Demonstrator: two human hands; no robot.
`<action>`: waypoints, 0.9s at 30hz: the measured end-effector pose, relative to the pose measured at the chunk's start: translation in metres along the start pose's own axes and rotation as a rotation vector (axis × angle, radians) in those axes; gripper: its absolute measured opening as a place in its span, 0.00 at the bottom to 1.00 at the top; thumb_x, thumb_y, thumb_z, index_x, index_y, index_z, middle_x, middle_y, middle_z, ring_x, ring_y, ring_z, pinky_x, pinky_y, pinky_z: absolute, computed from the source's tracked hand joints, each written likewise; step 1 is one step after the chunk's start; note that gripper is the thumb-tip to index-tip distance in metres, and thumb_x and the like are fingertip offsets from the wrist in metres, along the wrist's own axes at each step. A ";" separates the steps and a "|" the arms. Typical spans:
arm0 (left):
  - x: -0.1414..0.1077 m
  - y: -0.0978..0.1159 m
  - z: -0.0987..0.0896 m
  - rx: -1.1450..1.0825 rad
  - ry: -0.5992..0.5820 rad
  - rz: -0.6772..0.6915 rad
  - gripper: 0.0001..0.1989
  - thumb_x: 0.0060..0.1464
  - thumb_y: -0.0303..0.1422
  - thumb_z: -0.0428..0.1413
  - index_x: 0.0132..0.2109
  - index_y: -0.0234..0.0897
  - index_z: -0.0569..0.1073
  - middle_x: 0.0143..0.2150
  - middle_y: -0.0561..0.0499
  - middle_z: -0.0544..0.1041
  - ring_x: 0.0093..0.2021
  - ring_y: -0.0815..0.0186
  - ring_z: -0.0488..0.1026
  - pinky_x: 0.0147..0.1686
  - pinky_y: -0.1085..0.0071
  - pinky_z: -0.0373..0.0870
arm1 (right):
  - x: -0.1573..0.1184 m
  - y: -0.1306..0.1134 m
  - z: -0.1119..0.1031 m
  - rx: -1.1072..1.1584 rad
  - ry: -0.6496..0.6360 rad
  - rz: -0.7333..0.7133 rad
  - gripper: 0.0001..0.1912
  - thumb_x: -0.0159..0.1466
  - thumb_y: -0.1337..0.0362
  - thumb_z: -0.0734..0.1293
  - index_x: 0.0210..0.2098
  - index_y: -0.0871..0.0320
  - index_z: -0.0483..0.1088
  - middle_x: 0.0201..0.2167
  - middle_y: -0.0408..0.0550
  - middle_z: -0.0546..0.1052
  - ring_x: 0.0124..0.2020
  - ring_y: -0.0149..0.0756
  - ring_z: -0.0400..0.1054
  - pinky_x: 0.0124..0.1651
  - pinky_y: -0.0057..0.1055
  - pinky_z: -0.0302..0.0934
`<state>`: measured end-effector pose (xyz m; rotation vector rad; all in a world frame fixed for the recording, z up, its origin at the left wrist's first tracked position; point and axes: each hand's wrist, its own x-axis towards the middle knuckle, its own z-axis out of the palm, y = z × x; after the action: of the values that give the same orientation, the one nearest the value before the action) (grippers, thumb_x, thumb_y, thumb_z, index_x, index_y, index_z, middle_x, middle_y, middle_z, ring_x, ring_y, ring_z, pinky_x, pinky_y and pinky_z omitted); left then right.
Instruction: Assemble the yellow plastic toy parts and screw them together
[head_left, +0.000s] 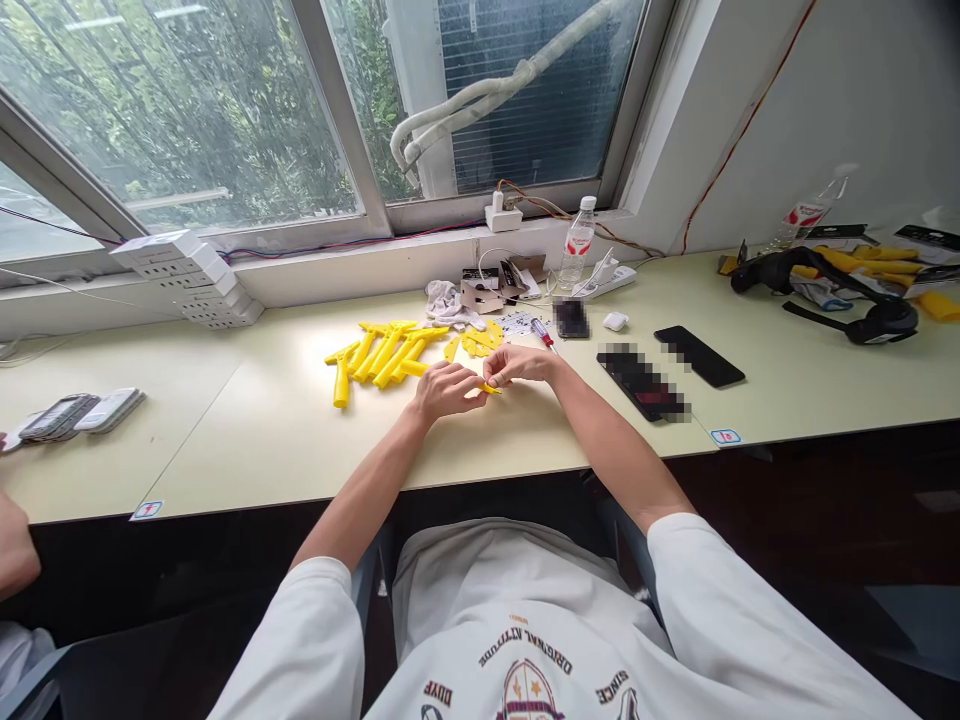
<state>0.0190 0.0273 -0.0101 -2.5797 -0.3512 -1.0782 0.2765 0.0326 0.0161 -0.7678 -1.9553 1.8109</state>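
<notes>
My left hand lies over a yellow plastic piece, its fingers curled round it just above the table. My right hand pinches at the same piece, fingertips together close to the left ones. Most of the piece is hidden by the fingers. A yellow handle end shows behind my left hand; whether it joins the held piece I cannot tell. Left of my hands lies a pile of yellow plastic handles with angled heads. Flat yellow plates lie just beyond my hands, and a screwdriver is behind the right one.
Phones lie to the right, near a white earbud case. Farther back are a bottle, a power strip, small boxes and a crumpled cloth. At far left, another person's arm is beside the table.
</notes>
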 end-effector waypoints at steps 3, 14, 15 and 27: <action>0.001 0.001 0.000 -0.008 -0.002 0.009 0.06 0.65 0.39 0.62 0.39 0.46 0.81 0.35 0.55 0.87 0.33 0.66 0.83 0.34 0.65 0.70 | 0.001 0.005 -0.003 0.001 -0.024 0.025 0.17 0.58 0.56 0.84 0.38 0.61 0.82 0.30 0.45 0.79 0.30 0.29 0.66 0.35 0.27 0.58; 0.001 0.001 -0.001 -0.048 0.012 0.008 0.07 0.66 0.39 0.62 0.39 0.45 0.81 0.34 0.54 0.86 0.33 0.66 0.82 0.35 0.66 0.71 | 0.002 0.005 -0.002 0.010 -0.023 -0.005 0.17 0.58 0.56 0.84 0.36 0.62 0.80 0.30 0.45 0.79 0.29 0.29 0.66 0.34 0.26 0.57; 0.001 0.001 -0.001 -0.049 0.012 0.004 0.07 0.66 0.39 0.62 0.39 0.45 0.81 0.34 0.54 0.85 0.33 0.66 0.82 0.35 0.66 0.71 | 0.001 0.005 -0.002 0.012 -0.019 -0.006 0.17 0.58 0.56 0.84 0.36 0.62 0.81 0.30 0.45 0.79 0.30 0.29 0.66 0.34 0.26 0.57; 0.001 0.004 0.000 -0.011 0.020 0.009 0.07 0.65 0.39 0.62 0.38 0.45 0.80 0.34 0.55 0.86 0.32 0.65 0.83 0.33 0.65 0.70 | -0.001 -0.002 0.001 -0.002 0.041 -0.036 0.17 0.54 0.58 0.85 0.37 0.63 0.85 0.27 0.46 0.80 0.28 0.29 0.65 0.32 0.27 0.58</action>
<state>0.0209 0.0241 -0.0096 -2.5760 -0.3290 -1.1048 0.2769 0.0311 0.0183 -0.7596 -1.9331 1.7584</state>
